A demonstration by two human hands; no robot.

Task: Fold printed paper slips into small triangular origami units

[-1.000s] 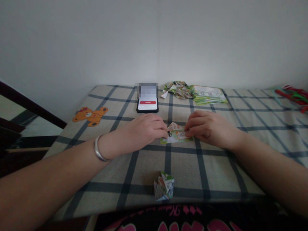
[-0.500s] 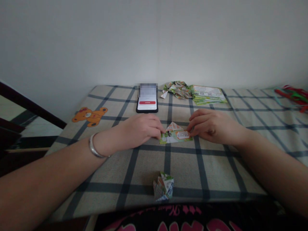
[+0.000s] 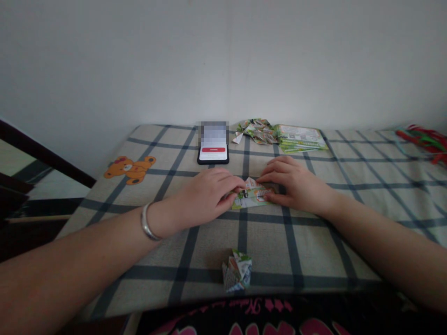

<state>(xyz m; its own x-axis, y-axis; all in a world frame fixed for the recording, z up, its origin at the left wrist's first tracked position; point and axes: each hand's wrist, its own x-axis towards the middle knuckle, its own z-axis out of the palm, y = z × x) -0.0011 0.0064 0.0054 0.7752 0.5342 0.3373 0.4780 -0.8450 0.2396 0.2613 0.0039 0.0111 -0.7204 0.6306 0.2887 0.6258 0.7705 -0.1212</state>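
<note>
A small printed paper, green and white with its top folded to a point, lies on the checked cloth between my hands. My left hand, a silver bangle at its wrist, pinches the paper's left end between thumb and fingers. At the right end, my right hand has its thumb on the front of the paper and its fingertips at the sloping upper edge. Part of that end is hidden under the hand. Closer to me stands a folded paper piece with pointed corners.
A phone with a lit screen lies near the wall. Beside it are several folded papers and a stack of flat leaflets. Red and green items sit at the far right. An orange bear figure is on the left.
My right hand has shifted left and further onto the paper, its thumb now on the front. My left hand drew back slightly, then came in again at the left end.
</note>
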